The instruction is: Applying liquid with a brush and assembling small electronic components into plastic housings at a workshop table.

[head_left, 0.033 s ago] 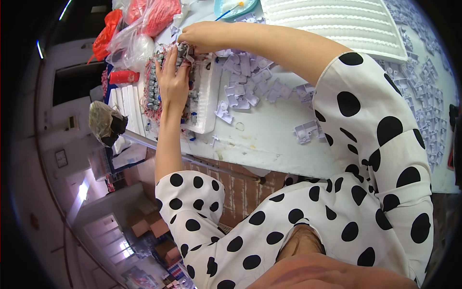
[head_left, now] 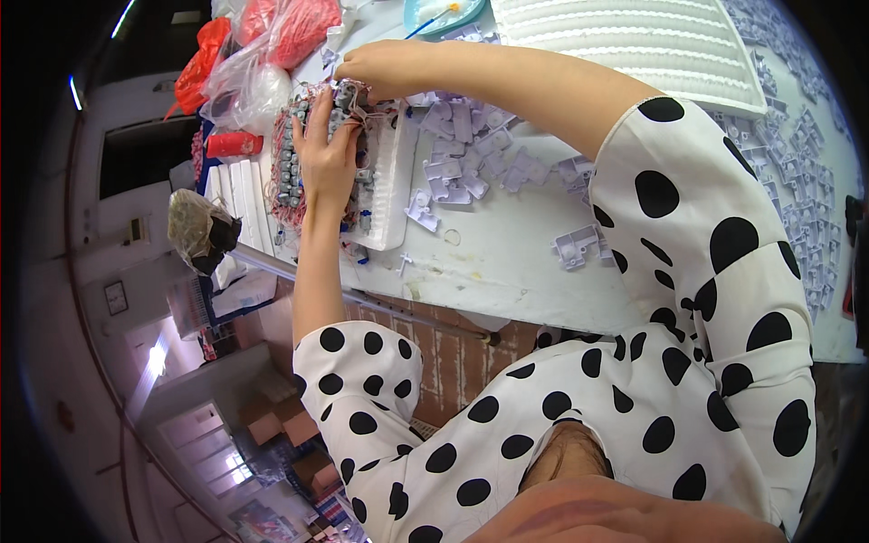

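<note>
A white foam tray [head_left: 391,199] stands at the left of the table, with rows of small grey motors [head_left: 288,172] in and on it, trailing thin red and white wires. My left hand [head_left: 328,149] lies over the motors, fingers stretched toward the tray's far end and thumb apart. At that far end my right hand [head_left: 373,72] is bent inward, its fingers curled down by the wires and motors. Whatever they pinch is hidden behind the hand. White plastic housings [head_left: 453,172] lie scattered just right of the tray.
Red and clear plastic bags [head_left: 303,32] and a red bottle-like roll [head_left: 233,145] sit at the far left. A teal dish [head_left: 444,14] with a brush is at the back. A ridged white foam sheet [head_left: 625,54] lies back right, beside many more housings [head_left: 797,199].
Both hands stay almost in place. The left hand's thumb and fingers have shifted very slightly over the motors.
</note>
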Demonstrator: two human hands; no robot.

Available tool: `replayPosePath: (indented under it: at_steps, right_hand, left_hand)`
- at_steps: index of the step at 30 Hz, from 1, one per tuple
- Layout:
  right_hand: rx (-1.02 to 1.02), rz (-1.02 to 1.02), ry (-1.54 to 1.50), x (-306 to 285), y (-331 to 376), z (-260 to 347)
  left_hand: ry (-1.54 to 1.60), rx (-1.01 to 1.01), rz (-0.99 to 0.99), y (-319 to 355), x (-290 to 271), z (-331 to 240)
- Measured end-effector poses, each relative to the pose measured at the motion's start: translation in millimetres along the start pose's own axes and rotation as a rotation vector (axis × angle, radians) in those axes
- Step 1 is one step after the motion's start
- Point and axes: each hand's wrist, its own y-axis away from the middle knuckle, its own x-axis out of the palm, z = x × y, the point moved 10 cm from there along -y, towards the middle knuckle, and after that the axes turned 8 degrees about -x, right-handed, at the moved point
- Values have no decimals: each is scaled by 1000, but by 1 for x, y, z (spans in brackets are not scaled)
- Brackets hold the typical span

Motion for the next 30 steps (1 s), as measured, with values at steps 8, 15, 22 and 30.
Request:
replayPosePath:
  at_steps: [8,15,22,30]
  right_hand:
    - [-51,117,32,0,8,23]
    - [-101,119,74,3,11,40]
    - [-99,-54,227,9,9,35]
    - [30,-58,144,9,8,14]
  left_hand:
    - [289,-164,51,20,-39,-7]
    - [312,-243,-22,52,-51,3]
    - [294,-202,-28,41,-39,-9]
    - [208,-293,-89,27,-26,-5]
